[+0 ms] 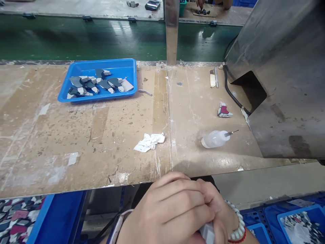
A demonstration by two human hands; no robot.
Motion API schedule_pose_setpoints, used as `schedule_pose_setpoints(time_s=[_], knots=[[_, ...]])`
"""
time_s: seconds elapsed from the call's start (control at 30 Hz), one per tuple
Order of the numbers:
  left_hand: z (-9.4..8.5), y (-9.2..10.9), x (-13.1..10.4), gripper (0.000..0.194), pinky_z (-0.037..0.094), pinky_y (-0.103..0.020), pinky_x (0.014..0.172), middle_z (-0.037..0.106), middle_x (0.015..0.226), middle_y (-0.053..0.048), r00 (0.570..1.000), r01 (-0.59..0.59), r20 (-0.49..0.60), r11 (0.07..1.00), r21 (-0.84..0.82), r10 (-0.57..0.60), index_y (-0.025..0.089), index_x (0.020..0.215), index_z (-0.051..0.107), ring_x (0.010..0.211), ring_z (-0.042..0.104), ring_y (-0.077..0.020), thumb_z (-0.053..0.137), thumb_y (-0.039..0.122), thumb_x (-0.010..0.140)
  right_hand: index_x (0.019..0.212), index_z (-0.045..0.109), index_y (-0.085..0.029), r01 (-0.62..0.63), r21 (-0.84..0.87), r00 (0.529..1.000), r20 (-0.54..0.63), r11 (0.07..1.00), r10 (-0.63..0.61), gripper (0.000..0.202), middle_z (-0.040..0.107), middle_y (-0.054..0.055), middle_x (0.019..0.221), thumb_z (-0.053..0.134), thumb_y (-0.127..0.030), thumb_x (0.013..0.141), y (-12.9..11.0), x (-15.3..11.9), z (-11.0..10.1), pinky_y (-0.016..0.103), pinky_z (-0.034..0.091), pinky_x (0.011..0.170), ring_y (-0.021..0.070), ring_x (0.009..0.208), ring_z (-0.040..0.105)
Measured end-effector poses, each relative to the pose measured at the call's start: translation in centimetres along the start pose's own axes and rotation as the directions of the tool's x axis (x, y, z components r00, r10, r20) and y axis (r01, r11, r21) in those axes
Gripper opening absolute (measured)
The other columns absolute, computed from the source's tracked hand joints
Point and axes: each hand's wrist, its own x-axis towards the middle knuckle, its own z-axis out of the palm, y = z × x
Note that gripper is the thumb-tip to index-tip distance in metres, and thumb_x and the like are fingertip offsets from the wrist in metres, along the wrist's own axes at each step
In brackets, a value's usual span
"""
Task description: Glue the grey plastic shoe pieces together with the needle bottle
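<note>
At the front edge of the table my left hand (172, 206) lies folded over my right hand (220, 206), with the fingers of both closed together. A small light-grey piece (208, 233) pokes out from between them near the bottom. Most of that piece is hidden by my fingers, so its full shape cannot be made out. Beyond my hands a translucent squeeze bottle (214, 139) with a needle tip lies on its side. A crumpled white tissue (149, 142) rests to its left. Further back on the right sits a small maroon, white and grey piece (224, 110).
A blue tray (99, 99) holds several dark-grey and white pieces. A metal housing (286, 84) with a black cable (230, 89) stands at right. A blade-like tool (216, 77) lies near it. Bins (40, 223) of pieces are below. Another person's hand (200, 3) shows across the green belt (101, 39).
</note>
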Motion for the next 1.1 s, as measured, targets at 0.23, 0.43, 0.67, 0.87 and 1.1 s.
schedule_pose_setpoints(time_s=[0.23, 0.43, 0.67, 0.87, 1.1], knots=[[1.3, -0.9, -0.1, 0.035, 0.059, -0.028, 0.092, 0.074, 0.094, -0.008, 0.972, 0.062, -0.213, 0.983, -0.171, -0.098, 0.014, 0.099, 0.067, 0.102, 0.071, -0.0172, 0.05, 0.044, 0.103, 0.068, 0.057, -0.021, 0.04, -0.012, 0.998, 0.05, 0.999, -0.039, 0.053, 0.053, -0.001, 0.068, 0.076, -0.071, 0.073, -2.0, 2.1, -0.3, 0.032, 0.053, 0.074, 0.0178, 0.068, 0.055], [0.4, -2.8, 0.7, 0.031, 0.045, -0.032, 0.111, 0.077, 0.106, -0.007, 0.988, -0.058, -0.146, 0.996, -0.067, 0.048, 0.016, 0.109, 0.062, 0.113, 0.07, -0.0162, 0.048, 0.043, 0.104, 0.064, 0.062, -0.022, 0.027, -0.131, 0.996, 0.085, 0.991, -0.016, 0.048, 0.06, 0.001, 0.065, 0.076, -0.066, 0.075, -2.9, 3.8, -1.6, 0.035, 0.057, 0.08, 0.0221, 0.075, 0.061], [1.1, -4.1, 1.7, 0.028, 0.051, -0.034, 0.106, 0.078, 0.096, -0.008, 0.98, -0.02, -0.197, 0.974, -0.227, -0.026, 0.016, 0.103, 0.06, 0.107, 0.074, -0.0173, 0.051, 0.043, 0.104, 0.073, 0.067, -0.02, 0.006, -0.163, 0.999, -0.032, 0.987, -0.011, 0.056, 0.062, 0.004, 0.07, 0.073, -0.075, 0.072, -3.7, 4.2, -2.4, 0.037, 0.058, 0.076, 0.0249, 0.08, 0.064], [1.2, -4.6, 1.7, 0.028, 0.058, -0.037, 0.099, 0.079, 0.098, -0.008, 0.985, -0.018, -0.171, 0.962, -0.274, -0.03, 0.017, 0.108, 0.062, 0.113, 0.071, -0.0224, 0.056, 0.043, 0.101, 0.072, 0.067, -0.02, -0.076, -0.004, 0.997, -0.011, 0.997, 0.076, 0.054, 0.057, 0.001, 0.062, 0.08, -0.072, 0.066, -3.3, 4.1, -2.4, 0.032, 0.054, 0.06, 0.021, 0.066, 0.06], [1.2, -4.7, 1.7, 0.028, 0.057, -0.033, 0.098, 0.08, 0.099, -0.007, 0.985, 0.004, -0.163, 0.958, -0.288, -0.053, 0.018, 0.104, 0.063, 0.111, 0.072, -0.0203, 0.058, 0.046, 0.1, 0.079, 0.068, -0.017, -0.05, 0.15, 0.999, -0.002, 0.987, 0.051, 0.045, 0.058, 0.002, 0.079, 0.092, -0.05, 0.061, -3.0, 4.2, -2.6, 0.031, 0.052, 0.074, 0.0178, 0.075, 0.055]])
